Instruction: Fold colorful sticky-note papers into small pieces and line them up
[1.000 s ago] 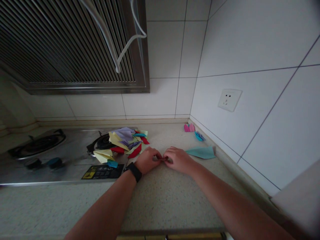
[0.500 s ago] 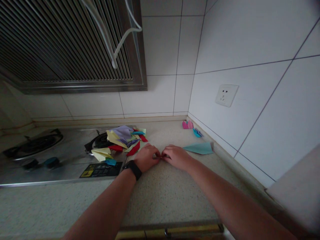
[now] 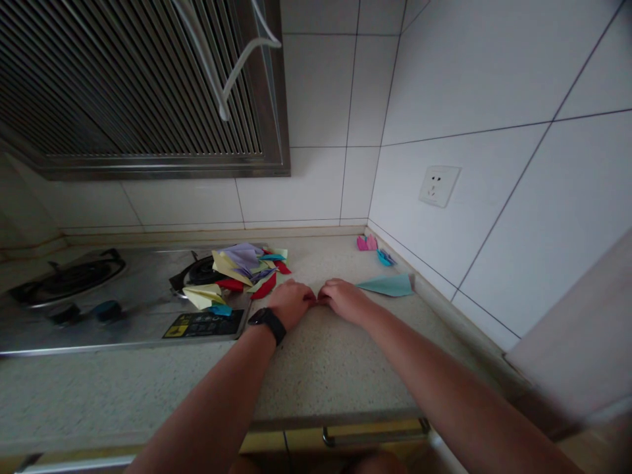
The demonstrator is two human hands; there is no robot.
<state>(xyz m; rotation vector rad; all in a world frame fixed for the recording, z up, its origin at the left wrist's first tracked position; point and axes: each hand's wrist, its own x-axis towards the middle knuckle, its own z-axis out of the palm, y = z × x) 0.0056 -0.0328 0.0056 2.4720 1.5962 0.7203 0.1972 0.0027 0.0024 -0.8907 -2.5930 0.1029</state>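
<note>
- Our left hand (image 3: 292, 304), with a black watch (image 3: 269, 322) at the wrist, bends its fingers into a nearly closed pinch.
- Our right hand (image 3: 343, 299) comes up close to it, fingers curled in the same pinch.
- Between both sets of fingertips, low over the counter (image 3: 336, 382), we make out a small reddish piece (image 3: 320, 303); it is mostly hidden, so we cannot tell its shape.
- Just beyond our right hand lies a pale teal paper (image 3: 390, 285).
- Past our left hand, colourful folded papers (image 3: 241, 263) heap partly over the stove (image 3: 133, 329).
</note>
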